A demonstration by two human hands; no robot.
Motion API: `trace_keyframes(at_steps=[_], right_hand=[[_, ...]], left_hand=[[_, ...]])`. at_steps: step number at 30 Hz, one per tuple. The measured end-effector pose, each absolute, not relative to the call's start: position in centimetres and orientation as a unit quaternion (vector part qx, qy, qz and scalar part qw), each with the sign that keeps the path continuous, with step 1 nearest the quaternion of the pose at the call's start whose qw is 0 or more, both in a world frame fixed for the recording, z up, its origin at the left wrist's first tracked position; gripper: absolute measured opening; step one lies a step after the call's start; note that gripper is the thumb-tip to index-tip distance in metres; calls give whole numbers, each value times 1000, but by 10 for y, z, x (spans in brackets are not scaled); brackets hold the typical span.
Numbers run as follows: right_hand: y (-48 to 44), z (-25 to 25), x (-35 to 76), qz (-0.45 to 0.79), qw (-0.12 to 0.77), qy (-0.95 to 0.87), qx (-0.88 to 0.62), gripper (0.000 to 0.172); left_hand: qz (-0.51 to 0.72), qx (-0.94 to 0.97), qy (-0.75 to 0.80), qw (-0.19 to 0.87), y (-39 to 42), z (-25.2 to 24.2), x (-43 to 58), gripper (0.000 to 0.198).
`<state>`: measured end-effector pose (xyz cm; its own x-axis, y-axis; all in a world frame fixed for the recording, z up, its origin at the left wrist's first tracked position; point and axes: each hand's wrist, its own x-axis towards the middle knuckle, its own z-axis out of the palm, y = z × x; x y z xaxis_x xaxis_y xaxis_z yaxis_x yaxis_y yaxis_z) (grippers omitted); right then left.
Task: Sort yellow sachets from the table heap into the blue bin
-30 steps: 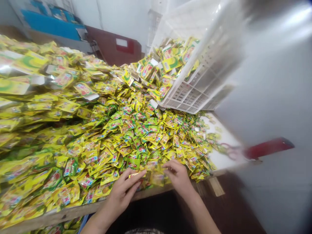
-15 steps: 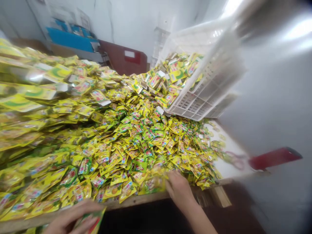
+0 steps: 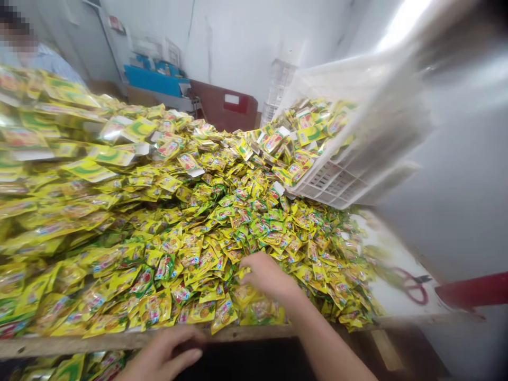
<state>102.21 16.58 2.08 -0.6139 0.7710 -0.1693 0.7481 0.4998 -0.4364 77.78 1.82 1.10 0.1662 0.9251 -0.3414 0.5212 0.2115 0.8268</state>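
A large heap of small, shiny yellow and green packets [image 3: 206,259] with fruit pictures covers the tabletop. My right hand [image 3: 265,275] is over the front middle of this heap, its bent fingers apart and touching or just above the packets. No packet shows in its grasp. At the table's front edge, my left hand [image 3: 170,349] is low, with its fingers curved and its thumb apart. Nothing is visible between them.
A white plastic crate [image 3: 329,182] lies tipped on the heap, with yellow cardboard packs [image 3: 305,132] spilling out. More packs are piled at left. Scissors [image 3: 413,286] lie on the white tabletop [image 3: 400,248] near a red bar [image 3: 472,291]. A person [image 3: 51,61] is behind the heap. More packets [image 3: 75,365] lie below the edge.
The green and yellow packet in my left hand is gone from it. My right hand has moved up and left, farther into the heap. The view has shifted left, bringing a person into sight.
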Motion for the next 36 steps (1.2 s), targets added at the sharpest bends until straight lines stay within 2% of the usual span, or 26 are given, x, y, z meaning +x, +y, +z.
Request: trace_keyframes(at_steps=[6, 9, 11, 15, 19, 21, 23, 26, 28, 33, 36], right_hand=[[192, 44, 1001, 198, -25, -903, -381, 25], [194, 43, 991, 150, -82, -916, -363, 16], [191, 34, 985, 121, -102, -918, -365, 19], [182, 4, 976, 87, -40, -906, -413, 35], [175, -27, 972, 130, -34, -856, -498, 27], [170, -38, 977, 139, 1, -845, -516, 22], [162, -45, 988, 132, 62, -846, -513, 12], [147, -50, 1007, 118, 115, -853, -496, 8], [139, -53, 1015, 116, 105, -862, -483, 13], [137, -65, 1017, 177, 89, -895, -400, 40], [139, -62, 1025, 231, 89, -888, -388, 37]], left_hand=[[173, 700, 521, 457, 111, 35, 828, 19], [192, 725, 528, 398, 154, 53, 831, 19], [222, 732, 537, 357, 187, 65, 833, 19], [292, 738, 541, 278, 268, 83, 864, 22], [297, 750, 544, 229, 347, 82, 933, 20], [290, 740, 575, 196, 373, 72, 962, 32], [280, 718, 616, 163, 388, 60, 976, 45], [255, 689, 663, 148, 394, 41, 965, 45], [229, 684, 672, 167, 393, 34, 948, 39], [209, 689, 661, 208, 387, 35, 937, 28], [271, 680, 653, 193, 380, 52, 946, 29]])
